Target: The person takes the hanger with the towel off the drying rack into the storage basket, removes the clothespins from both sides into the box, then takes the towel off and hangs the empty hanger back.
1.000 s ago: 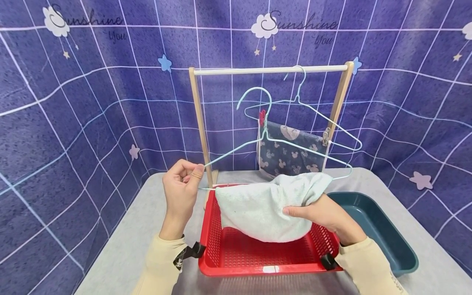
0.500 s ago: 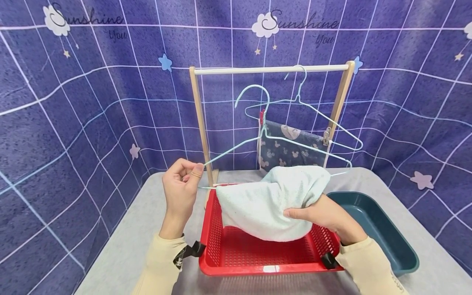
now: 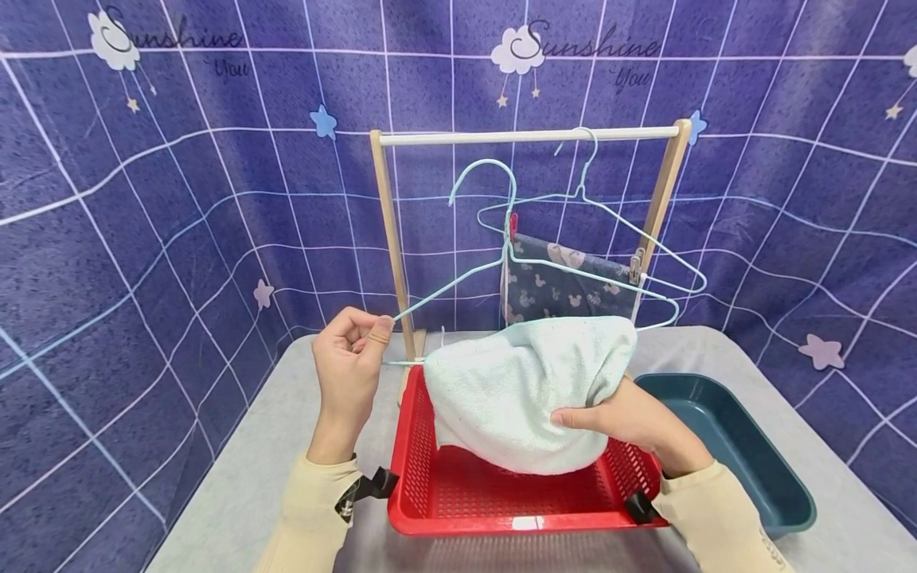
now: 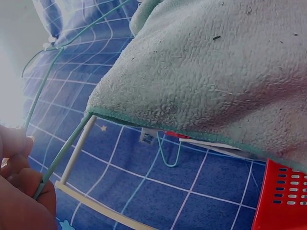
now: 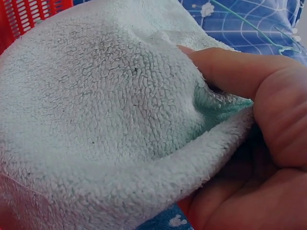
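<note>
Left sleeve was cream, its cuff crossed by a black strap | right sleeve was cream, with small unreadable print | a black block sat beside each cuff | left hand and right hand were bare

A pale grey counter with rounded far corners is spreading out on all sides of a red perforated basket that is sitting on it. Right of the basket, a dark teal tray is lying flat. Behind the basket, a wood-framed rack is standing, its left post coming down beyond the basket's far left corner.
</note>
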The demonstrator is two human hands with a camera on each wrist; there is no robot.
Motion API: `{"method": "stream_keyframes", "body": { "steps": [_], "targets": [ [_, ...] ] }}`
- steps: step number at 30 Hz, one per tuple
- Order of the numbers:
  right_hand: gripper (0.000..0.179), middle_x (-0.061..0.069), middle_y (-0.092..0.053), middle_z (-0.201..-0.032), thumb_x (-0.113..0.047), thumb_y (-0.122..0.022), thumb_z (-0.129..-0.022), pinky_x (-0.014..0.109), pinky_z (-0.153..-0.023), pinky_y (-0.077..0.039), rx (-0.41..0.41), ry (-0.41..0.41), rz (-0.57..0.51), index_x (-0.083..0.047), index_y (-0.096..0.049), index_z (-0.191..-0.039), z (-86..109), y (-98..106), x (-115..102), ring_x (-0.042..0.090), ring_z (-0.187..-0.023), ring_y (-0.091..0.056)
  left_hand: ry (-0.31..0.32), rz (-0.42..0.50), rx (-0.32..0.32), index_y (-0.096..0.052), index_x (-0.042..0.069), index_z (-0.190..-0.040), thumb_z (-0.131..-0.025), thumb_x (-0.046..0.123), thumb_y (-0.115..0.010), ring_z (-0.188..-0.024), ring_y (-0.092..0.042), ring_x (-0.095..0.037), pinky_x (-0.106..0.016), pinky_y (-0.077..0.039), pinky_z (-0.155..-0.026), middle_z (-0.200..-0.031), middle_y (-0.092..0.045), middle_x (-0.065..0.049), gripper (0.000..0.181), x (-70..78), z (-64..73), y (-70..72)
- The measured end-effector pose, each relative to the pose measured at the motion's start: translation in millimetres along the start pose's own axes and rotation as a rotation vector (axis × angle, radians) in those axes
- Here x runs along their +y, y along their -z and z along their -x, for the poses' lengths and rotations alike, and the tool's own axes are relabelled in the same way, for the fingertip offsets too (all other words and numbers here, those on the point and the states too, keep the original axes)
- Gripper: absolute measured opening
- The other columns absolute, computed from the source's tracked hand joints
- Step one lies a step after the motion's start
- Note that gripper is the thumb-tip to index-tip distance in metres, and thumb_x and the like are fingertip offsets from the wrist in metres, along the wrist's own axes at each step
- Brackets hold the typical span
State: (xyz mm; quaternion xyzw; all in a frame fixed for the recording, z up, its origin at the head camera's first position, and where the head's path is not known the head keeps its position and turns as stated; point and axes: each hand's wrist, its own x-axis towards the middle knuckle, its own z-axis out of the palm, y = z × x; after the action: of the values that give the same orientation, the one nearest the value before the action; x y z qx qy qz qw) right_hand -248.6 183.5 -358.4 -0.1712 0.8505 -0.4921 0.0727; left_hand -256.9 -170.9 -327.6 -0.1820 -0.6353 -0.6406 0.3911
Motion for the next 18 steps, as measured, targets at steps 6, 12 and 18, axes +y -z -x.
{"method": "stream_keyframes", "body": {
  "steps": [6, 12, 18],
  "targets": [
    [0.065, 0.008, -0.060, -0.116, -0.033, -0.093, -0.076, 0.043, -0.094, -0.049, 0.014, 0.018, 0.040, -0.009, -0.055, -0.124, -0.3, 0.1, 2.2, 0.024, -0.105, -0.061, -0.003, 0.013, 0.006, -0.066, -0.009, -0.084, -0.092, -0.003, -0.073, -0.051, -0.029, -0.005, -0.026, -0.019, -0.044, -0.057, -0.038, 0.007, 0.012, 1.3, -0.3, 0.3],
    [0.059, 0.010, -0.063, -0.115, -0.024, -0.092, -0.078, 0.042, -0.092, -0.052, -0.009, 0.091, -0.024, -0.006, -0.056, -0.121, -0.5, -1.3, 1.7, 0.025, -0.104, -0.063, 0.001, 0.020, 0.014, -0.066, -0.009, -0.083, -0.092, -0.003, -0.073, -0.051, -0.028, -0.004, -0.025, -0.019, -0.044, -0.057, -0.037, 0.007, 0.013, 2.4, -0.9, 0.4],
    [0.061, 0.009, -0.062, -0.117, -0.023, -0.093, -0.077, 0.044, -0.094, -0.051, -0.007, 0.082, -0.056, -0.009, -0.055, -0.123, -0.5, -3.6, 0.6, 0.027, -0.108, -0.062, 0.000, 0.013, 0.008, -0.066, -0.009, -0.083, -0.092, -0.003, -0.073, -0.050, -0.028, -0.005, -0.026, -0.018, -0.043, -0.056, -0.037, 0.006, 0.012, 2.9, -0.6, 0.2]
  ]
}}
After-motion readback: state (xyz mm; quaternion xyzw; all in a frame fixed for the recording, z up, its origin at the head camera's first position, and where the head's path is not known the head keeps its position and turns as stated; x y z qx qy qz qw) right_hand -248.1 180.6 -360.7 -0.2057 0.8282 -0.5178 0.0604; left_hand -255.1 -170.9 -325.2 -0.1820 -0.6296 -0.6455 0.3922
